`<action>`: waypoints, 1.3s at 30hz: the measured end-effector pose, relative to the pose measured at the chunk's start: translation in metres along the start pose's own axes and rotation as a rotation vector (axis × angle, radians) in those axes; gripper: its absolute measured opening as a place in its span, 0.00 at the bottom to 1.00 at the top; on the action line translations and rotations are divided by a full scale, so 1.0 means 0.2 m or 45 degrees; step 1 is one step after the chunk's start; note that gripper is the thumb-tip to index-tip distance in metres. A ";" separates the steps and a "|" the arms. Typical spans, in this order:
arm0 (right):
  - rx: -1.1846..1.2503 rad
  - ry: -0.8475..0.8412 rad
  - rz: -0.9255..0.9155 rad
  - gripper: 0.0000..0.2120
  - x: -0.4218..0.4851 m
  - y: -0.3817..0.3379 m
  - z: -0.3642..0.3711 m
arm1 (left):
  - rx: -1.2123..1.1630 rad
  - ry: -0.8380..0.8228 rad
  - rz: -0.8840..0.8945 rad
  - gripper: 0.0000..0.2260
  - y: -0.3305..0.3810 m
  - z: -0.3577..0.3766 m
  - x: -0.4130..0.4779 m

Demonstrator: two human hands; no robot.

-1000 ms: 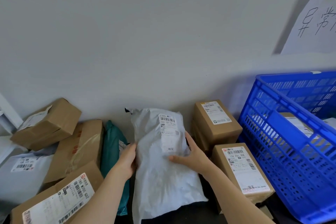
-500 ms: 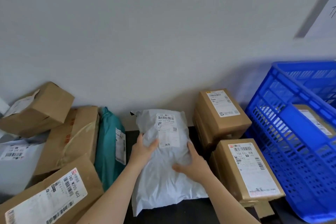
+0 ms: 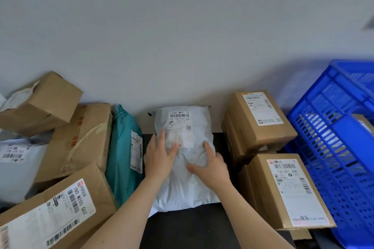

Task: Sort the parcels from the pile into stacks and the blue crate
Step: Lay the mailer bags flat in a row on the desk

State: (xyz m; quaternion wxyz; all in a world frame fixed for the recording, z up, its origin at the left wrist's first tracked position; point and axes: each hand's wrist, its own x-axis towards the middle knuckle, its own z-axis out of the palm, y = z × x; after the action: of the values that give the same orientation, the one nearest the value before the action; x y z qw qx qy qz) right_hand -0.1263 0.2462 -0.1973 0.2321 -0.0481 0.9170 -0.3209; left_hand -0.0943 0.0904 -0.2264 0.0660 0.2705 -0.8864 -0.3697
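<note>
A white plastic mailer bag (image 3: 182, 186) with a barcode label lies flat on the dark table (image 3: 192, 228), its top against the wall. My left hand (image 3: 159, 157) presses on its left side with straight fingers. My right hand (image 3: 210, 164) lies flat on its right side, fingers spread. To the right stand two stacks of brown boxes, a far box (image 3: 257, 119) and a near box (image 3: 287, 192). The blue crate (image 3: 334, 147) stands at the far right with a parcel inside.
On the left lies the pile: a teal mailer bag (image 3: 123, 153) on its edge, a taped brown box (image 3: 81, 141), a tilted box (image 3: 40, 103) above it, a labelled box (image 3: 56, 208) in front and a grey bag (image 3: 16, 163). A grey wall closes the back.
The white bag went from held upright to lying flat on the table against the wall. Both hands moved from gripping its sides to resting flat on top.
</note>
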 end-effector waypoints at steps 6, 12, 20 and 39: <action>-0.060 0.037 -0.041 0.46 -0.04 -0.03 0.02 | 0.111 -0.026 -0.038 0.29 0.02 -0.04 -0.01; -0.039 0.234 -0.211 0.38 -0.11 -0.06 -0.01 | -0.025 -0.012 -0.050 0.27 0.11 -0.12 -0.09; -0.024 0.284 -0.488 0.18 -0.24 -0.21 -0.01 | -0.183 0.033 0.076 0.17 0.21 -0.35 -0.20; 0.116 -0.098 -0.648 0.13 -0.44 -0.59 0.27 | 0.369 0.217 0.220 0.14 -0.12 -0.95 -0.53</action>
State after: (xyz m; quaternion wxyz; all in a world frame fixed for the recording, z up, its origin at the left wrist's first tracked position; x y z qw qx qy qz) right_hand -0.0302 0.1432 -0.1270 0.1806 -0.2791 0.8504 -0.4079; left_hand 0.0654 0.0156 -0.0980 0.1328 0.2304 -0.9415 -0.2069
